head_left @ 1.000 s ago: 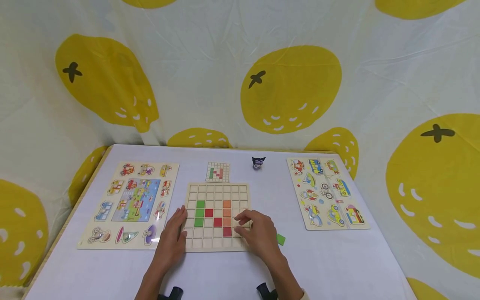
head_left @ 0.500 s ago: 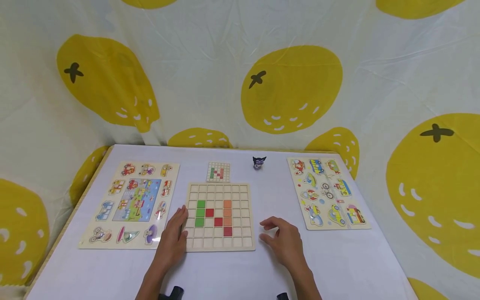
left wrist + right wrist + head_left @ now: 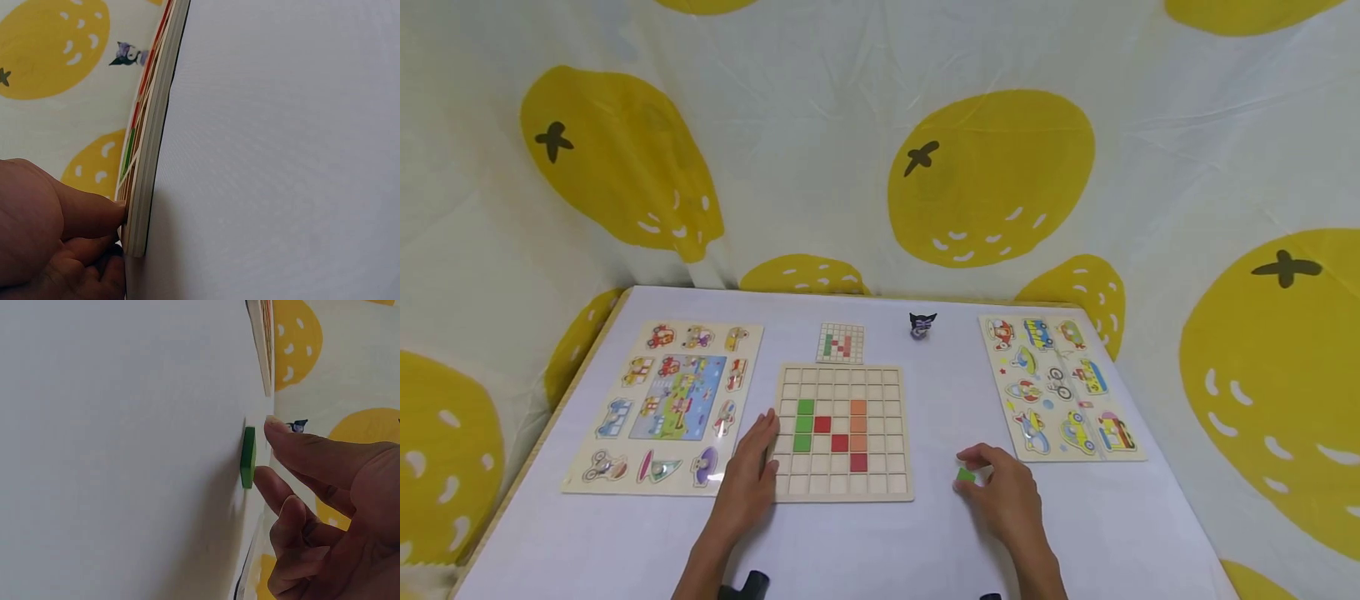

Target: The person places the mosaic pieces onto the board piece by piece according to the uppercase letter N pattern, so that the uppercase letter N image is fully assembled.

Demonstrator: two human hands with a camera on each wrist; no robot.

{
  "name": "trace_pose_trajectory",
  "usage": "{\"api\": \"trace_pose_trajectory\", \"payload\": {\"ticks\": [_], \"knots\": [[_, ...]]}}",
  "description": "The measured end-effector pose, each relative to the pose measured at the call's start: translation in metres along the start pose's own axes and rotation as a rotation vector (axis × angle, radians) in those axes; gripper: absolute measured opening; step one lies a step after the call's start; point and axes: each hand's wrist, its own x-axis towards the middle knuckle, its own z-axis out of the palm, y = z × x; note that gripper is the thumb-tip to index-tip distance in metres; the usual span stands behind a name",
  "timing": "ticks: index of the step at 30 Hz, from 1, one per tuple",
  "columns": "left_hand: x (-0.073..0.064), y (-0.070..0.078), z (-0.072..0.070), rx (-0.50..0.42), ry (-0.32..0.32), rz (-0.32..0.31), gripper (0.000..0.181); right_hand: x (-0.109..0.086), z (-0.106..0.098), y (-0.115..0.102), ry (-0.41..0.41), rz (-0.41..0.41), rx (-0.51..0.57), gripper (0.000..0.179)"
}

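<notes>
A wooden grid board (image 3: 883, 487) lies mid-table with green, red and orange square tiles set in some of its cells. Along its left edge rests my left hand (image 3: 747, 467); the left wrist view shows the thumb (image 3: 100, 215) against the board's side. To the right of the board, a loose green square tile (image 3: 966, 475) lies on the white cloth. My right hand (image 3: 1006, 492) is right at it, thumb and index finger spread on either side. From the right wrist, the green tile (image 3: 248, 456) sits flat on the cloth, close beside those fingertips.
Behind the board lies a small pattern card (image 3: 840, 343), and a dark little figurine (image 3: 921, 326) stands to its right. Vehicle puzzle boards flank the work area, one on the left (image 3: 752, 333) and one on the right (image 3: 1000, 392).
My right hand has moved from over the grid board rightward to the loose green tile, its fingers coming around it. My left hand stays at the board's left edge.
</notes>
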Motion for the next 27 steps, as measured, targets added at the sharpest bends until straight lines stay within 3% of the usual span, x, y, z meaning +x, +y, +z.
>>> {"api": "trace_pose_trajectory", "payload": {"ticks": [12, 27], "knots": [[0.000, 0.000, 0.000, -0.007, 0.006, 0.003, 0.070, 0.004, -0.001, 0.003, -0.044, 0.025, -0.063, 0.027], [0.000, 0.001, 0.000, -0.007, 0.005, -0.002, 0.070, 0.000, 0.010, -0.008, 0.031, -0.026, -0.014, 0.026]]}}
